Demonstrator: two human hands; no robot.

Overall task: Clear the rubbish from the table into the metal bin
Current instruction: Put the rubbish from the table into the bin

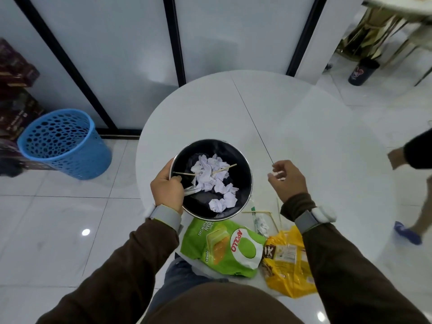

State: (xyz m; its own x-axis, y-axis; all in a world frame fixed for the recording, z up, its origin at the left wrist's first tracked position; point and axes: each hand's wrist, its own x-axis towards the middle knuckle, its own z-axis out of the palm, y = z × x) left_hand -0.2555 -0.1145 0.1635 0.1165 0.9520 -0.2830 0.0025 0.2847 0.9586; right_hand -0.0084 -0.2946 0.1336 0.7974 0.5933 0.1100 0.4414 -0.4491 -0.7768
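The metal bin (243, 160), black inside, stands on the round white table (292, 127) and holds crumpled white paper (216, 181) and wooden sticks. My left hand (167, 189) grips the bin's near-left rim. To the right of the bin my right hand (287, 181) hovers over the table with its fingers loosely curled and nothing clearly in them. On the table near me lie a green Apollo snack wrapper (224, 246), a yellow wrapper (286, 265), a clear plastic sleeve (258, 220) and thin wooden sticks (272, 217).
A blue perforated plastic basket (63, 146) stands on the tiled floor at left, beside dark boxes (14, 90). Another person's arm and leg (413, 183) show at the right edge. A small black bin (362, 71) and gold chair legs are at the far right.
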